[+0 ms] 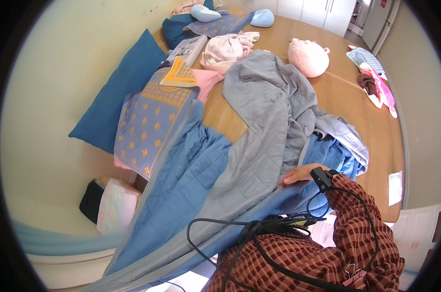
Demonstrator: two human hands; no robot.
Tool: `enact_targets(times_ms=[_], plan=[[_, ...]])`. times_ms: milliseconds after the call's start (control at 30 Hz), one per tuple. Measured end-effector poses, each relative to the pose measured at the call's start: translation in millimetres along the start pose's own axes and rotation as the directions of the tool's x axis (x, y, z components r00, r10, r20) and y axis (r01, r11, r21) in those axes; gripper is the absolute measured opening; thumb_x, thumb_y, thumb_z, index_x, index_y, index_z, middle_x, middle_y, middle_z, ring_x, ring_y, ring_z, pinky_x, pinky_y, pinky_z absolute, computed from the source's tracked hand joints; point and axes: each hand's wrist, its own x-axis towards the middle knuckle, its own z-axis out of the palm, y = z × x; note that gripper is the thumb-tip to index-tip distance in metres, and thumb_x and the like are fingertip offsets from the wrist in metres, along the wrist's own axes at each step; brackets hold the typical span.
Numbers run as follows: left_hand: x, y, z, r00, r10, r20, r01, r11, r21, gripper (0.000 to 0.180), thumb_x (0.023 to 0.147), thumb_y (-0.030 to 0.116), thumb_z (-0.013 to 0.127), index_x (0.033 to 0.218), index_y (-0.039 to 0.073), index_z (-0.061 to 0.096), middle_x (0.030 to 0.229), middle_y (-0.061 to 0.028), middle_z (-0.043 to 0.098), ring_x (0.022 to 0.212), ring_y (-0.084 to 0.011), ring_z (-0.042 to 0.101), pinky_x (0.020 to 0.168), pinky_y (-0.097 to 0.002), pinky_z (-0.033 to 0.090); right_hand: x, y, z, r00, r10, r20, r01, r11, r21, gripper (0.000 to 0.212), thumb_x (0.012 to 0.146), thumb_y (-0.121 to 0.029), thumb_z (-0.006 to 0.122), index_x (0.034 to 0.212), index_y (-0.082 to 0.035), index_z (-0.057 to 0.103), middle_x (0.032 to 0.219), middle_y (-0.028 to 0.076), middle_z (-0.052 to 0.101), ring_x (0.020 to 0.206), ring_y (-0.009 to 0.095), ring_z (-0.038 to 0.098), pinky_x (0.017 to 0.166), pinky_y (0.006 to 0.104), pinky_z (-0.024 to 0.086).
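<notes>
A quilt (259, 141), grey on one face and blue on the other, lies rumpled over the bed and stretches toward the lower left. My right hand (298, 174) reaches in from the right, its fingers bent over the quilt's near edge and closed on it. A black device (322, 179) is strapped to that wrist, at the end of a brown checked sleeve (354, 209). From this hand the near edge runs fairly taut to the bottom left of the picture. My left hand is out of view.
The bed mat (356, 112) is tan. On it lie a pink plush toy (308, 57), a patterned blue-and-yellow pillow (152, 121), and a dark blue cushion (123, 92) by the wall. Clothes (377, 87) rest near the right edge. Black cables (259, 231) hang before me.
</notes>
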Motion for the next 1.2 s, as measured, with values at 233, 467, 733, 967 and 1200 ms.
enact_targets(times_ms=[233,467,733,967,1200], plan=[[-0.9,17.9,-17.8,0.982,-0.143,-0.121,0.115,0.970,-0.214,0.010,0.077,0.008,0.058,0.081,-0.001,0.056,0.078,-0.0143,0.056,0.067,-0.0235,0.054,0.059,-0.0360,0.044,7.3,0.3,-45.0,0.957,0.192,-0.215,-0.279,0.432,-0.858,0.039,0.068,-0.031,0.061,0.101,-0.010,0.059,0.092,0.013,0.061,0.087,0.029,0.056,0.075,0.0370,0.044],[-15.1,50.7,-30.9,0.976,-0.148,-0.157,0.126,0.981,-0.145,0.013,0.081,0.008,0.050,0.079,-0.003,0.057,0.077,-0.0142,0.057,0.066,-0.0241,0.054,0.060,-0.0366,0.045,44.8,-121.8,-87.8,0.595,-0.659,-0.460,0.060,0.607,-0.793,0.021,0.060,-0.006,0.053,0.080,-0.005,0.059,0.077,0.014,0.060,0.075,0.032,0.057,0.064,0.0376,0.044],[-20.7,74.7,-67.4,0.996,0.081,-0.044,-0.064,0.949,0.308,0.014,0.079,0.012,0.057,0.076,-0.003,0.056,0.071,-0.0149,0.056,0.063,-0.0249,0.053,0.055,-0.0370,0.043,180.4,-127.4,-44.3,0.785,-0.614,-0.081,0.288,0.478,-0.830,0.026,0.059,0.000,0.050,0.083,-0.006,0.059,0.087,0.011,0.058,0.084,0.030,0.056,0.069,0.0349,0.045],[-26.3,94.6,-90.7,0.991,0.127,-0.044,-0.088,0.863,0.498,0.018,0.074,0.011,0.064,0.079,-0.004,0.055,0.077,-0.0172,0.056,0.068,-0.0248,0.052,0.060,-0.0347,0.043,212.4,-122.1,-9.0,0.919,-0.327,0.220,0.318,0.285,-0.904,0.048,0.065,-0.003,0.055,0.112,-0.015,0.052,0.115,0.009,0.047,0.104,0.026,0.049,0.082,0.0334,0.043],[-14.8,93.5,-72.4,0.988,0.156,-0.015,-0.127,0.852,0.508,0.021,0.072,0.009,0.065,0.085,-0.005,0.055,0.080,-0.0173,0.056,0.068,-0.0271,0.054,0.060,-0.0369,0.043,172.5,-152.2,-17.6,0.993,-0.112,0.023,0.054,0.284,-0.957,0.038,0.074,-0.017,0.049,0.112,-0.016,0.053,0.111,0.012,0.052,0.102,0.028,0.051,0.082,0.0356,0.043]])
